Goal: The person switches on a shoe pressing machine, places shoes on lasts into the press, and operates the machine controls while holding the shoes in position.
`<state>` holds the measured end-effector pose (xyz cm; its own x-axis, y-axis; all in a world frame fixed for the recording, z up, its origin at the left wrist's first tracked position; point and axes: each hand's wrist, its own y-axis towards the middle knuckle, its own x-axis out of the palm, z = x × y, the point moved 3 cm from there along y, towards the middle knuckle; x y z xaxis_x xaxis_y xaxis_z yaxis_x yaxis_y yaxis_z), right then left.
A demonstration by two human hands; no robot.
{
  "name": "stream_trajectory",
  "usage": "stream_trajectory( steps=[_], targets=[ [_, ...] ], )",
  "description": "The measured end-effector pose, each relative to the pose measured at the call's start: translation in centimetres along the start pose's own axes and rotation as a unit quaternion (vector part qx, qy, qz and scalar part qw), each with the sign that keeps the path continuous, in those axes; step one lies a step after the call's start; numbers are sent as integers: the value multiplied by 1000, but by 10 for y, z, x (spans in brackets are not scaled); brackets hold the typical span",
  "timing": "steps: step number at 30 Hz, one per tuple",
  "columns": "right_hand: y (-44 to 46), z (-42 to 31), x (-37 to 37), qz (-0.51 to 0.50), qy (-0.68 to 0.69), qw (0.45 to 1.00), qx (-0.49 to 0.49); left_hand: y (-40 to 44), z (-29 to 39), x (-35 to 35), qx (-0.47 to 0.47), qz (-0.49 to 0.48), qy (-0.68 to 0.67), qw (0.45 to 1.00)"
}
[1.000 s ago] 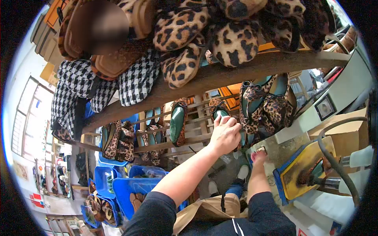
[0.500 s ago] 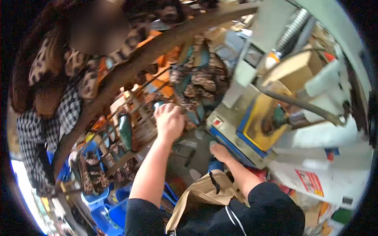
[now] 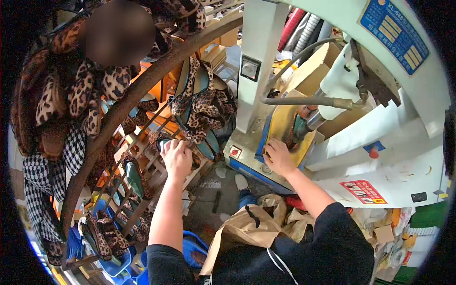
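Observation:
My left hand (image 3: 176,160) is at the slatted rack, its fingers closed over the end of a leopard-print shoe (image 3: 158,137); the palm side is hidden. Close by on the rack, another shoe (image 3: 134,179) shows its dark green sole. My right hand (image 3: 279,157) rests at the near edge of the press machine's yellow pad (image 3: 298,153), fingers apart and slightly bent, with nothing visible in them. On that pad, beneath the metal press rod (image 3: 314,120), sits a shoe with a green part (image 3: 299,127), partly hidden by the pad's raised side.
A curved brown rack bar (image 3: 118,107) crosses the left side, with leopard-print and houndstooth shoes (image 3: 42,183) beyond it. Leopard shoes (image 3: 202,102) hang in a bunch ahead. The machine's red switch (image 3: 234,151) faces me. A hose (image 3: 308,101) arches over the pad. Blue baskets (image 3: 116,263) stand low left.
My right hand has risen from beside the machine's front to the yellow pad's edge. My left hand stays at the rack by the shoe. The view has shifted, bringing more of the machine into sight.

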<state>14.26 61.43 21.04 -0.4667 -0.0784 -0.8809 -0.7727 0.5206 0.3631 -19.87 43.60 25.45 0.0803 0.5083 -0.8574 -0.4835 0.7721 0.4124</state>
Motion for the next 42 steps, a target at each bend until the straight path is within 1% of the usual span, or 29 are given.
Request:
stream_trajectory(
  steps=[3,9,21,27,33,42],
  targets=[
    [-6,16,7,-32,-44,998,-42,1,0,-1,2,12,2,1000],
    [-12,15,20,-54,-105,990,-78,0,1,-1,6,8,-1,1000],
    [-11,15,20,-46,-84,993,-73,0,6,-5,-1,11,-3,1000],
    [-11,17,21,-69,-70,993,-67,2,4,-4,-6,3,2,1000],
    [-8,20,20,-74,-70,991,-85,2,2,-2,-4,0,1,1000],
    [-6,14,19,-72,-83,992,-65,0,-1,-1,-2,-6,-7,1000]
  ],
)
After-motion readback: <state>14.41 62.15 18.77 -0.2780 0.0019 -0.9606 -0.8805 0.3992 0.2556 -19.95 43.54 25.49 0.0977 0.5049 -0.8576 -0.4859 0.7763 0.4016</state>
